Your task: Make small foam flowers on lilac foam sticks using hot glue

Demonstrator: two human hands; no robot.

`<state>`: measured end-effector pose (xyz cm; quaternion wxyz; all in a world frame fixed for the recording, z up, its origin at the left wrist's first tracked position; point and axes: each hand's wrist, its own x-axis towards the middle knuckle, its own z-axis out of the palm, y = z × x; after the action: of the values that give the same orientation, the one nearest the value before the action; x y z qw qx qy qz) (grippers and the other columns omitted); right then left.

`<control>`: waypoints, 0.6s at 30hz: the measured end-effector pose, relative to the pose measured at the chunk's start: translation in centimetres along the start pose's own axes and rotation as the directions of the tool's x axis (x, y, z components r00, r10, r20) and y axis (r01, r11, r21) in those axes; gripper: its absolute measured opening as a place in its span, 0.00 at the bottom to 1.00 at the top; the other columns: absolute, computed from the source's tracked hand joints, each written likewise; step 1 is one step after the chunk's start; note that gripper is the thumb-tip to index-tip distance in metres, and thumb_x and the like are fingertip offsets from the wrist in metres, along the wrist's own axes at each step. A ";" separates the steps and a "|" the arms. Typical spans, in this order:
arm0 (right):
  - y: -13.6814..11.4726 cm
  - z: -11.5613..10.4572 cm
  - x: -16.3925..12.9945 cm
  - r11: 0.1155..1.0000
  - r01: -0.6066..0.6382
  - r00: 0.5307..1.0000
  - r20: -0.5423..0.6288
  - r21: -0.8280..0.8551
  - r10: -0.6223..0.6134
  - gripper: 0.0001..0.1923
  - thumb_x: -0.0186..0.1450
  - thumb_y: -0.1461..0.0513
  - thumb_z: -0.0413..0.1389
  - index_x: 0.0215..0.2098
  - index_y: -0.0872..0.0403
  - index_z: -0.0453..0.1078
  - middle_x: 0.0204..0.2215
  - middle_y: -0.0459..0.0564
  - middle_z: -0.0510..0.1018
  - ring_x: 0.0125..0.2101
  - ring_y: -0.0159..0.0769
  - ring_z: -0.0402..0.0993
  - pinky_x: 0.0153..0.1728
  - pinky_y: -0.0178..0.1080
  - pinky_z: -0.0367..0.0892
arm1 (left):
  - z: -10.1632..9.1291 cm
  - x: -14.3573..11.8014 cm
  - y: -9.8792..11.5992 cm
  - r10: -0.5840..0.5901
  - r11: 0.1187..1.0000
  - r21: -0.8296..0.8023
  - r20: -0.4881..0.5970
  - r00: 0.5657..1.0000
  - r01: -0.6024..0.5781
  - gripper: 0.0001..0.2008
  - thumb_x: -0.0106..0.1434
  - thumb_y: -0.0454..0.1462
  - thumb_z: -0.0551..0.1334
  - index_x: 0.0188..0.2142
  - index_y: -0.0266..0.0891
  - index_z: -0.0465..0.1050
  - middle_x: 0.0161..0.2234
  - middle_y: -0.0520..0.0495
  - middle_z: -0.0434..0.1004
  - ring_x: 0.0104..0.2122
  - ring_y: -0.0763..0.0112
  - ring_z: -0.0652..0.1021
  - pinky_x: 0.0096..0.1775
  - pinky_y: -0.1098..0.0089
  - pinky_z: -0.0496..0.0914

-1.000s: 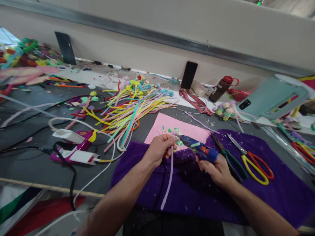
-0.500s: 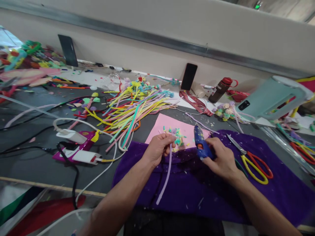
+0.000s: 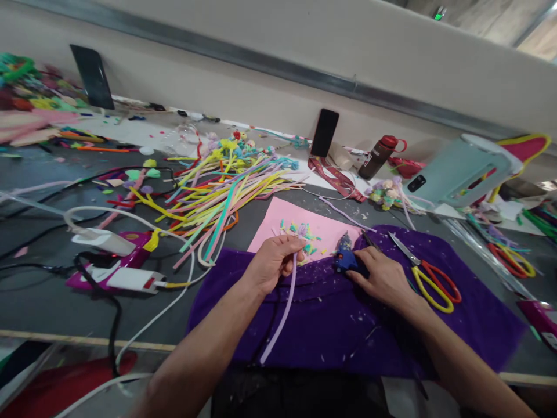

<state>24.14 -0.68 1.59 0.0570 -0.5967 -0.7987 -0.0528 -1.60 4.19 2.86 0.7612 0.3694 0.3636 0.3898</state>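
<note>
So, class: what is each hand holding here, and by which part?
The left hand pinches a lilac pipe cleaner at its top end. The right hand rests on the blue glue gun, gripping its rear body.

Grey tabletop (image 3: 52, 290) carries a purple cloth (image 3: 456, 302) at the front edge, pink sheet (image 3: 282, 217) partly under it, a pile of coloured pipe cleaners (image 3: 217, 191) mid-table, cables (image 3: 143, 220) and chargers (image 3: 117, 273) left, bottle (image 3: 378, 158) by the wall.

Blue hot-glue gun (image 3: 344, 259) partly covered by right hand (image 3: 379, 278), lilac pipe-cleaner top (image 3: 285, 302) hidden in left hand (image 3: 270, 264), magenta object (image 3: 539, 330) cut off at right edge, far-left coloured craft heap (image 3: 30, 101) blurred
</note>
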 end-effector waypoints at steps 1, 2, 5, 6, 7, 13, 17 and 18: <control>-0.1 -0.4 0.1 1.000 0.005 1.000 -0.019 0.000 -0.005 0.19 0.60 0.52 0.52 0.44 0.55 0.67 0.39 0.56 0.72 0.39 0.45 0.70 0.35 0.42 0.66 | 0.0 0.0 -0.1 -0.005 1.000 0.007 0.015 1.000 0.005 0.11 0.53 0.39 0.62 0.21 0.34 0.66 0.16 0.55 0.67 0.10 0.87 0.59 0.12 0.80 0.49; -0.3 -0.9 0.3 1.000 0.013 0.999 -0.052 0.016 -0.013 0.19 0.60 0.52 0.53 0.43 0.55 0.67 0.40 0.56 0.72 0.40 0.45 0.70 0.36 0.43 0.66 | 0.1 0.0 -0.1 -0.009 1.000 0.015 0.030 1.000 0.008 0.12 0.53 0.40 0.62 0.20 0.33 0.66 0.15 0.55 0.66 0.10 0.87 0.59 0.12 0.80 0.49; -1.2 -2.7 1.3 0.972 0.106 0.982 -0.173 0.207 -0.071 0.13 0.62 0.57 0.52 0.43 0.55 0.68 0.40 0.55 0.73 0.41 0.41 0.70 0.38 0.41 0.65 | 0.1 0.0 -0.2 -0.018 0.999 0.030 0.047 0.999 0.017 0.13 0.53 0.40 0.62 0.20 0.33 0.67 0.15 0.55 0.65 0.09 0.87 0.59 0.12 0.80 0.48; -1.6 -3.3 1.8 0.938 0.155 0.976 -0.198 0.309 -0.096 0.11 0.62 0.59 0.52 0.42 0.54 0.69 0.39 0.54 0.73 0.40 0.39 0.70 0.38 0.39 0.65 | 0.1 0.0 -0.2 -0.024 0.999 0.031 0.048 0.999 0.023 0.13 0.53 0.41 0.62 0.20 0.33 0.67 0.15 0.55 0.66 0.09 0.87 0.58 0.12 0.80 0.48; -2.1 -3.8 2.4 0.895 0.189 0.973 -0.203 0.404 -0.114 0.10 0.63 0.61 0.52 0.41 0.54 0.69 0.37 0.53 0.74 0.38 0.37 0.71 0.38 0.38 0.66 | 0.2 0.0 -0.2 -0.029 0.999 0.034 0.047 0.998 0.028 0.13 0.53 0.41 0.63 0.20 0.34 0.67 0.14 0.55 0.66 0.09 0.87 0.58 0.12 0.80 0.48; -5.0 -4.9 5.9 0.700 0.329 0.944 -0.220 0.634 -0.244 0.07 0.62 0.62 0.52 0.37 0.55 0.70 0.30 0.48 0.74 0.28 0.29 0.69 0.29 0.33 0.64 | 0.2 -0.1 0.0 -0.073 0.996 0.062 0.043 0.996 0.071 0.14 0.52 0.42 0.63 0.19 0.34 0.67 0.11 0.56 0.62 0.09 0.86 0.57 0.12 0.79 0.47; -5.9 -4.3 6.8 0.678 0.373 0.927 -0.226 0.634 -0.299 0.06 0.62 0.63 0.52 0.36 0.55 0.70 0.28 0.48 0.74 0.28 0.29 0.69 0.29 0.32 0.63 | 0.2 -0.1 -0.2 -0.054 0.998 0.048 0.045 0.998 0.052 0.14 0.52 0.43 0.63 0.19 0.35 0.66 0.13 0.55 0.65 0.09 0.86 0.59 0.12 0.79 0.46; -5.9 -4.2 6.9 0.685 0.372 0.928 -0.229 0.626 -0.295 0.06 0.62 0.64 0.52 0.35 0.55 0.70 0.28 0.48 0.74 0.28 0.29 0.69 0.29 0.32 0.62 | 0.2 -0.1 -0.2 -0.047 0.998 0.054 0.048 0.998 0.044 0.14 0.52 0.43 0.63 0.19 0.35 0.66 0.13 0.55 0.65 0.09 0.86 0.59 0.12 0.79 0.47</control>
<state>16.66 3.51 6.66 0.2966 -0.3782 -0.8560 0.1902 -1.42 3.98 2.77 0.7685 0.3904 0.3634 0.3535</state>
